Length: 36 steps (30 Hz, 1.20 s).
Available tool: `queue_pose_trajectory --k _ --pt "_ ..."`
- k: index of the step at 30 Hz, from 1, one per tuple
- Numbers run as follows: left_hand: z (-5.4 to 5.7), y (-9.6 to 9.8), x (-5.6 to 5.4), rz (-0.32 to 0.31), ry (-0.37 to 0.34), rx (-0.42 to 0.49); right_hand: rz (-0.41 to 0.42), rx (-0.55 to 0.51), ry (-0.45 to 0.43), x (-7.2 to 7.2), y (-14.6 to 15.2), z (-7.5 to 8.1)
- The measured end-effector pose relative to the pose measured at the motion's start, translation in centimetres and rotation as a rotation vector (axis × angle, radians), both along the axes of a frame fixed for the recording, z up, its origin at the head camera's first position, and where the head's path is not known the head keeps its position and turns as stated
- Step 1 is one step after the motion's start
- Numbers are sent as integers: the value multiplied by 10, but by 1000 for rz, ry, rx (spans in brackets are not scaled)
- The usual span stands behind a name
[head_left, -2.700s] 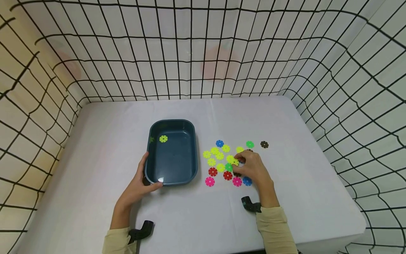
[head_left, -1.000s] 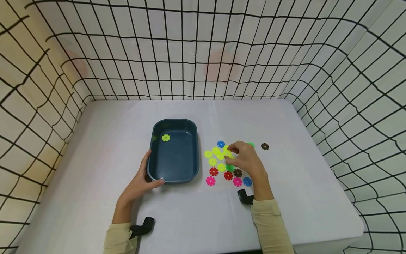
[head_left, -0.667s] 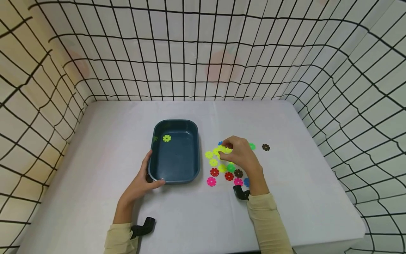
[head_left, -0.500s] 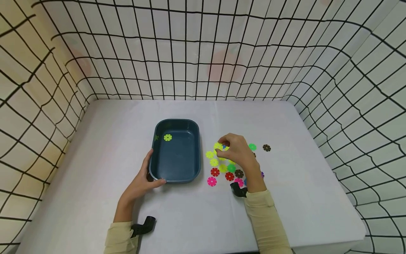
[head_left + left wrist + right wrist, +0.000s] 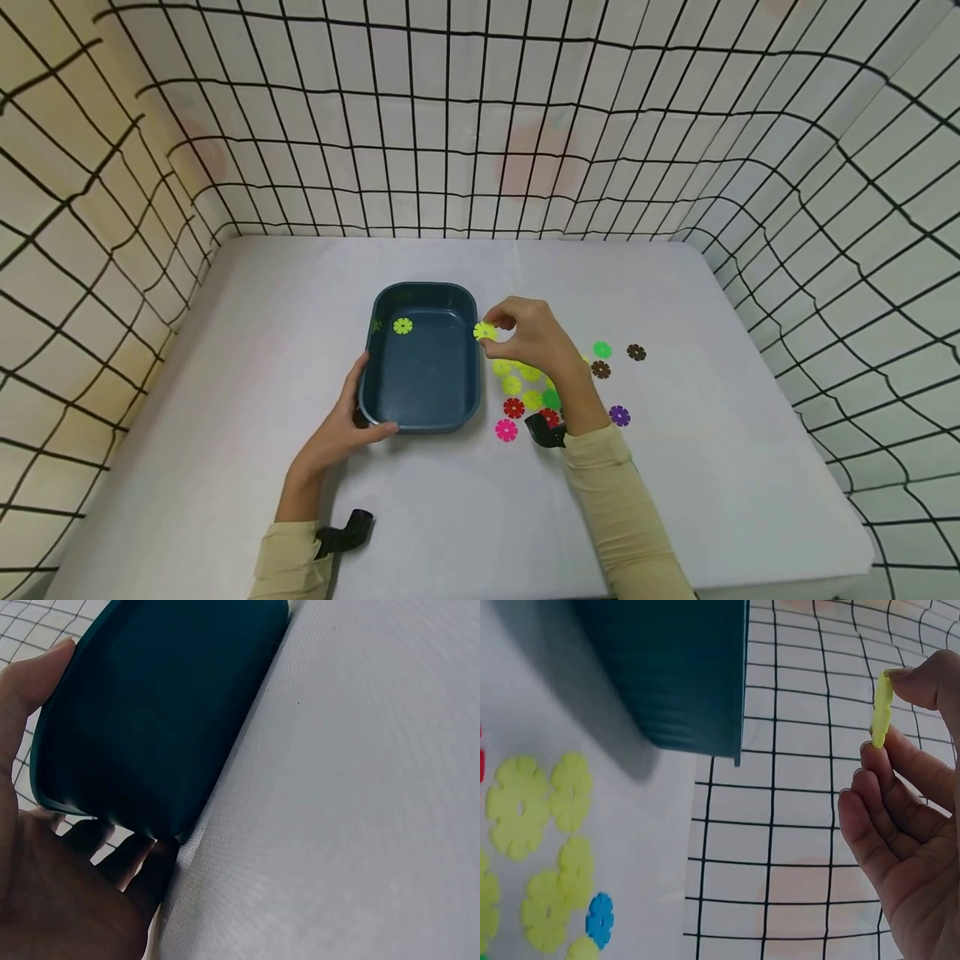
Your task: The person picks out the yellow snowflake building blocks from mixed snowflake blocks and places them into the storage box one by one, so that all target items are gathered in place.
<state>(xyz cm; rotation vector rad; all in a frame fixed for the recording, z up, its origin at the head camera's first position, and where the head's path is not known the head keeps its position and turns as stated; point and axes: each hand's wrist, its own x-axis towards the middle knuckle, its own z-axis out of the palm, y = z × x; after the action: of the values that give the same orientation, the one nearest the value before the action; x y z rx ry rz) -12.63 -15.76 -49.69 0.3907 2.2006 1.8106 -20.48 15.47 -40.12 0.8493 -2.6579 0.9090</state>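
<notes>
My right hand (image 5: 536,337) pinches a yellow notched plastic disc (image 5: 483,332) between thumb and index finger, by the right rim of a dark blue rectangular tub (image 5: 423,379). In the right wrist view the disc (image 5: 883,711) is seen edge-on at the fingertips, apart from the tub (image 5: 675,667). My left hand (image 5: 337,433) holds the tub's near left corner, thumb on the front rim and fingers along the left side. The left wrist view shows those fingers (image 5: 142,874) against the tub wall (image 5: 165,697). One yellow disc (image 5: 402,326) lies inside the tub.
Right of the tub lie several yellow discs (image 5: 512,385), red (image 5: 513,407), pink (image 5: 506,430), green (image 5: 602,350), brown (image 5: 636,352) and purple (image 5: 619,416) ones; my right forearm hides some. Black wire mesh (image 5: 480,150) encloses the white table (image 5: 465,517) at back and sides.
My right hand has picked a yellow disc from the group and carried it left and away from me to the tub's right rim. The left hand keeps its hold on the tub.
</notes>
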Motion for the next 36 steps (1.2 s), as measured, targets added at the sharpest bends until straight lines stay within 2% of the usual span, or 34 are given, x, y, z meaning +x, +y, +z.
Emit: queue_pose_trajectory --k 9,17,25,31,36 --pt "1 -2 0 4 -5 7 77 -9 11 -17 -31 15" --pt "2 -2 0 5 -11 8 90 -2 -50 -27 -59 25" --pt "2 2 -1 -23 3 28 92 28 -101 -30 -77 26" --pt "2 -2 -1 -18 5 21 152 25 -73 -38 -92 25" --pt "1 -5 0 -11 0 22 161 56 -84 -45 -104 21"
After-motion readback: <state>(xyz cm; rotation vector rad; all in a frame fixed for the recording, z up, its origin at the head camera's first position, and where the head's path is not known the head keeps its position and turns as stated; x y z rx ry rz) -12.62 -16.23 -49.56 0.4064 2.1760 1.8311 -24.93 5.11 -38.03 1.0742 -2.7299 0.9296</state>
